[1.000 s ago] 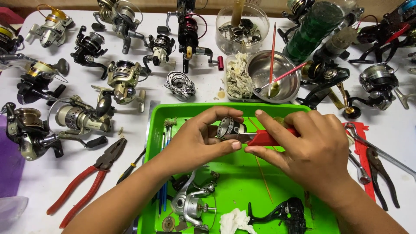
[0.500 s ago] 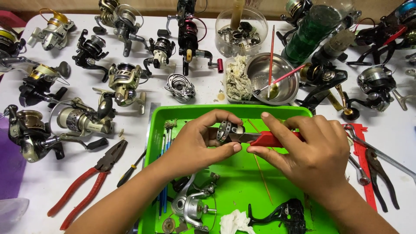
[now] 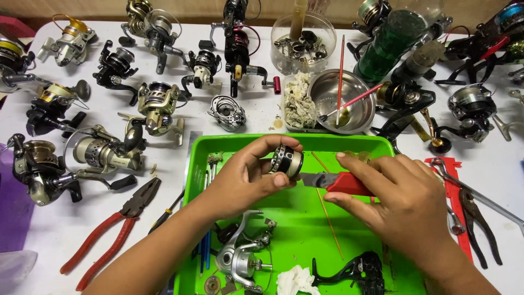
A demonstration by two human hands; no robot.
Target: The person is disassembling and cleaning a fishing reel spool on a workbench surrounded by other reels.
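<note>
- Green plastic forms the tray (image 3: 376, 145) over which both hands are held; it rests on a white table (image 3: 256, 123).
- A small silver and black reel spool (image 3: 287, 160) is pinched between the thumb and fingers of the left hand (image 3: 245, 177), which are clamped round its rim, just above the tray's upper middle.
- A red-handled knife (image 3: 341, 183) is gripped by the right hand (image 3: 406, 205), fingers closed along the handle; its grey blade is pointed left and its tip is seen touching the spool.
- In the tray below the hands, a stripped silver reel body (image 3: 240, 257), a black reel part (image 3: 355, 270) and a crumpled white tissue (image 3: 295, 281) are laid.
- Red-handled pliers (image 3: 112, 232) are set on the table left of the tray.
- Behind the tray, a steel bowl (image 3: 349, 112) with thin red brushes is placed, and beside it a clear tub (image 3: 303, 41) of small parts.
- Many fishing reels (image 3: 101, 150) are spread across the table's left and far sides.
- Dark pliers (image 3: 480, 224) are laid at the right of the tray.
</note>
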